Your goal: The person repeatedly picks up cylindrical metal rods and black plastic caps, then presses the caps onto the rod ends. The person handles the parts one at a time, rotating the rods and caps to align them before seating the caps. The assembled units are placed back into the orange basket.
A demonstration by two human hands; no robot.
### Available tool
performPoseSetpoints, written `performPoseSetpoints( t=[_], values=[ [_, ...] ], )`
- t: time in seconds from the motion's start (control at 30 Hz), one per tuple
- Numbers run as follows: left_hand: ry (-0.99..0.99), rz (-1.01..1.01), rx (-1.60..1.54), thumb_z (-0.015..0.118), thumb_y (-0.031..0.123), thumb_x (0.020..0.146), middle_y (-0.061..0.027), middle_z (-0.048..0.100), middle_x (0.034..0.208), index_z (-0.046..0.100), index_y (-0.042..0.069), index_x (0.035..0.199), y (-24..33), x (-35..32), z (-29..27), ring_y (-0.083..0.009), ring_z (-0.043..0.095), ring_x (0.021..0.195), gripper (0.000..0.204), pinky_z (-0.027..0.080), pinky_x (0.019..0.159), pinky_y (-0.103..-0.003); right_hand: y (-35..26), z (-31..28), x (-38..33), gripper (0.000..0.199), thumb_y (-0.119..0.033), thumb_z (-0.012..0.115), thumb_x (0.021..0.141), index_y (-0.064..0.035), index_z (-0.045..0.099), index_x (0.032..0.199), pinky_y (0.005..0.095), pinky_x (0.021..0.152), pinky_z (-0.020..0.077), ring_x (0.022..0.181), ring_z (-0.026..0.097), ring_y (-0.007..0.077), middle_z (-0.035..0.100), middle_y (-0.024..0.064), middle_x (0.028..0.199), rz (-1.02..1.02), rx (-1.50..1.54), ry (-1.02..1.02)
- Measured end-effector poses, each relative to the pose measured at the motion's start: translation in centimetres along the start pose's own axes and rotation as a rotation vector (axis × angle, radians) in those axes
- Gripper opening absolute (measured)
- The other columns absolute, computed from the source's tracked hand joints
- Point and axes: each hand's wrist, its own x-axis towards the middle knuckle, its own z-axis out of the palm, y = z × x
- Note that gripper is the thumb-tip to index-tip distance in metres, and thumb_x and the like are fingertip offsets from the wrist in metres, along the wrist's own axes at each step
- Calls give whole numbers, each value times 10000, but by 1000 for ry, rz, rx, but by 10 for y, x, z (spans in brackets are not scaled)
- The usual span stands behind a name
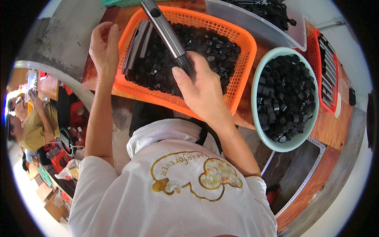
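Note:
My right hand [205,89] grips a silver metal tube [167,33] by its black lower end, thumb on one side and fingers on the other. The tube slants up and left over an orange plastic basket [248,51]. Small black plastic caps [211,47] fill most of that basket, and a few more metal tubes [136,47] lie along its left side. Left of the basket rim, my left hand [104,45] is raised with its fingers curled in toward the thumb. Whatever it may hold is hidden.
To the right, a pale green basin [256,102] holds many black ring-shaped parts. Beyond it stands a red basket [334,100] of metal tubes. A clear bin [252,19] with black parts is at the back. Another person [37,126] sits far left.

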Motion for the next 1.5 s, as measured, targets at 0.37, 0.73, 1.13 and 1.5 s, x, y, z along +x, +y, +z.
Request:
performPoseSetpoints(
  t=[0.37, 0.73, 1.13, 1.5],
  values=[
    [-363, -247, 347, 672, 398, 979, -292, 641, 859, 630, -9, 1057, -25, -46, -34, -477, 626, 832, 416, 470, 707, -514, 1, 7, -3, 398, -250, 688, 988, 16, 561, 1254, 452, 597, 530, 644, 690, 388, 670, 188, 765, -104, 63, -56],
    [-52, -103, -44, 601, 404, 1040, -166, 723, 1095, 626, 2, 1256, 41, -41, -30, -284, 694, 1009, 458, 539, 857, -366, 0, -5, -1, 276, -204, 663, 1009, 18, 616, 1167, 349, 576, 510, 597, 659, 229, 656, 118, 718, -112, -10, -29],
    [-13, -922, -1441, 560, 632, 996, -39, 534, 633, 540, 140, 797, 101, -11, 52, -194, 536, 537, 531, 453, 489, -322, -9, 26, -18, 353, -214, 735, 941, 29, 600, 1157, 402, 544, 533, 646, 697, 332, 677, 161, 763, -400, -317, 164],
    [0, -967, -1385, 469, 662, 1021, -29, 524, 596, 516, 147, 773, 116, -27, 49, -164, 497, 480, 574, 441, 457, -295, -21, 26, -28, 257, -226, 678, 1003, 21, 621, 959, 382, 558, 490, 599, 642, 289, 602, 157, 648, -181, -120, 32]
  ],
)
